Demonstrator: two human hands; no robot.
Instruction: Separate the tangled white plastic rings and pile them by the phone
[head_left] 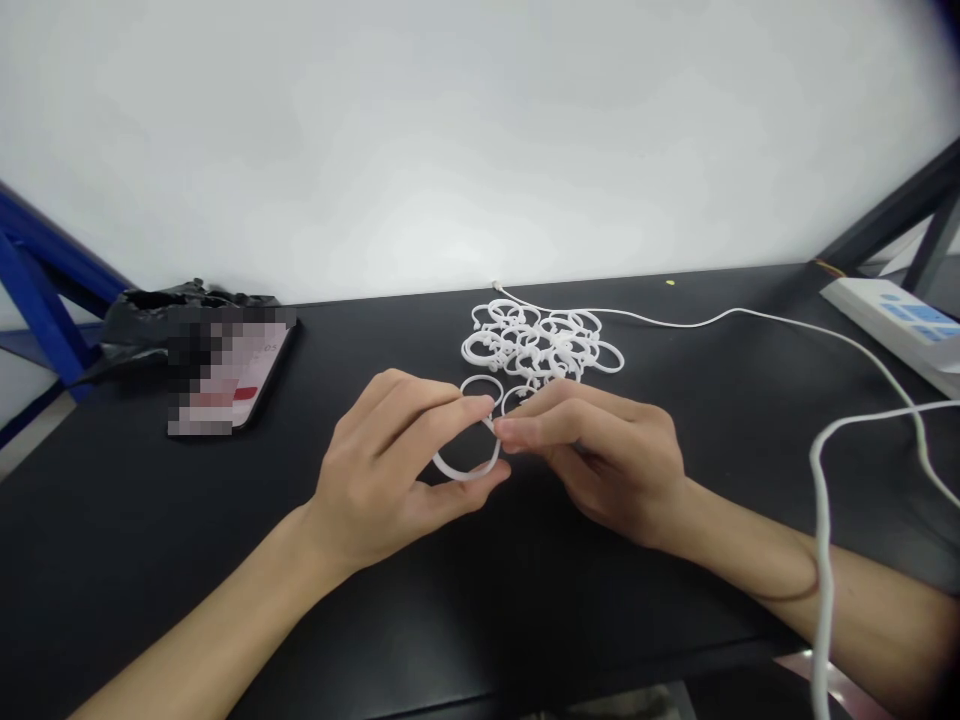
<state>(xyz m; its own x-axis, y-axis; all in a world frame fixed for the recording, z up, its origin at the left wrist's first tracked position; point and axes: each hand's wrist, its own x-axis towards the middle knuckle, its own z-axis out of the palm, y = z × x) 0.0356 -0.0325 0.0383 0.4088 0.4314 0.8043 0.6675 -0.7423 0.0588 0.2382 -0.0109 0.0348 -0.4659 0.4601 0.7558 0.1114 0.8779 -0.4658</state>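
Note:
My left hand [409, 460] curves around a white loop [469, 475], its thumb below and its fingers above. With thumb and index finger closed in a pinch, my right hand [600, 445] grips the right side of the same loop. The loop looks like a thin, smooth band bent into a ring; its exact kind is hard to make out. Just behind the hands lies a tangled pile of similar white loops [540, 340], some with small knobs on them. Another thin ring [481, 380] shows right behind my left fingertips. My right hand hides part of the pile's near edge.
A phone [247, 385], partly blurred out, lies at the left beside a crumpled black plastic bag [191, 300]. A white cable [705, 325] runs across the black table [420, 620]; a thicker one [821, 520] passes over my right forearm. At the right edge sits a white box [900, 325].

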